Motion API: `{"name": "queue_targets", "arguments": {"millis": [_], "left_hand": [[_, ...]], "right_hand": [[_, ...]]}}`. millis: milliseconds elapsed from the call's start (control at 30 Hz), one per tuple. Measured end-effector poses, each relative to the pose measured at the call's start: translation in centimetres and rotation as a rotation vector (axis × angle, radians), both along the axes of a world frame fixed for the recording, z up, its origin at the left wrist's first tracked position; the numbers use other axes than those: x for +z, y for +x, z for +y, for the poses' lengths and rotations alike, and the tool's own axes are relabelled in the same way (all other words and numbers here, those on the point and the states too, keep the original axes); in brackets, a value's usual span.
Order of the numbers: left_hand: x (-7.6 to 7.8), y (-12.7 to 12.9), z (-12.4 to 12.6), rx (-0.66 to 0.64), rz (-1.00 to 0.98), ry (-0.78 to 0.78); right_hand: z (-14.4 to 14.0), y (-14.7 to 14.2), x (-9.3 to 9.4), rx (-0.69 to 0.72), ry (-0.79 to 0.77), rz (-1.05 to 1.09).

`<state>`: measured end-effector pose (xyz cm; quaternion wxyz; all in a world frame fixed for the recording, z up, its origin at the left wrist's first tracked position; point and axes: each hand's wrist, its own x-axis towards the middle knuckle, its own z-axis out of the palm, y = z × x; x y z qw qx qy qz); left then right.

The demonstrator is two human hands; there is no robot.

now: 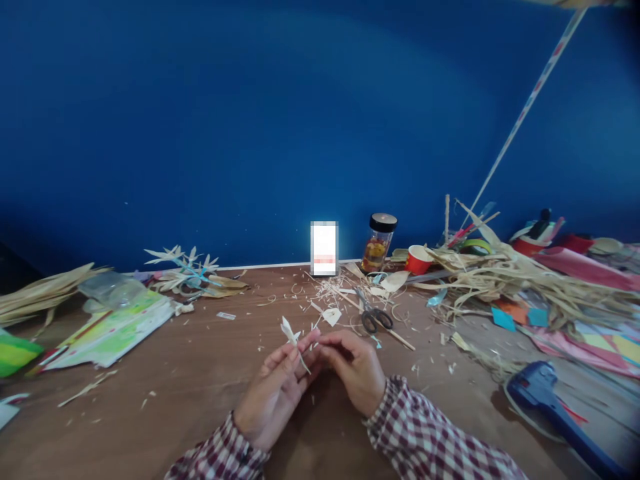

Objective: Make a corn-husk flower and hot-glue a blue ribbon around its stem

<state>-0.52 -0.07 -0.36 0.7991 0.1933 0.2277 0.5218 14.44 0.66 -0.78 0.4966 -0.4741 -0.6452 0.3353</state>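
Above the brown table [200, 407], my left hand [273, 393] pinches a small pale piece shaped like a bud or leaf [290, 333] between thumb and fingers. A thin pale stem hangs below it. My right hand [357, 373] is closed in a pinch close to the left fingertips. Whatever its fingers grip is too small or hidden to make out. Beyond the hands, scissors with black handles [376, 320] rest beside a thin wooden stick [403, 340]. Pale scraps and shavings [330, 290] are scattered around them.
At the back stand a jar with a black lid [377, 247], a red paper cup [418, 260] and a bright blurred rectangle [325, 250]. Dried strips [480, 277] pile up on the right, with a blue glue gun [545, 393] nearer. Leaf-like sprigs [193, 267] lie at the left.
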Motion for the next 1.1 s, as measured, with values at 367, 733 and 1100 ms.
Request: {"name": "queue_targets", "arguments": {"millis": [367, 733, 1100], "left_hand": [[1.4, -4.2, 3.3, 0.435, 0.063, -0.033], [0.3, -2.5, 2.6, 0.374, 0.123, -0.082], [-0.1, -0.9, 1.4, 0.257, 0.149, -0.068]], "right_hand": [[1.0, 2.1, 0.4, -0.13, 0.036, -0.04], [2.9, 2.2, 0.7, 0.068, 0.121, -0.844], [3.8, 0.2, 0.1, 0.029, 0.152, -1.069]]}}
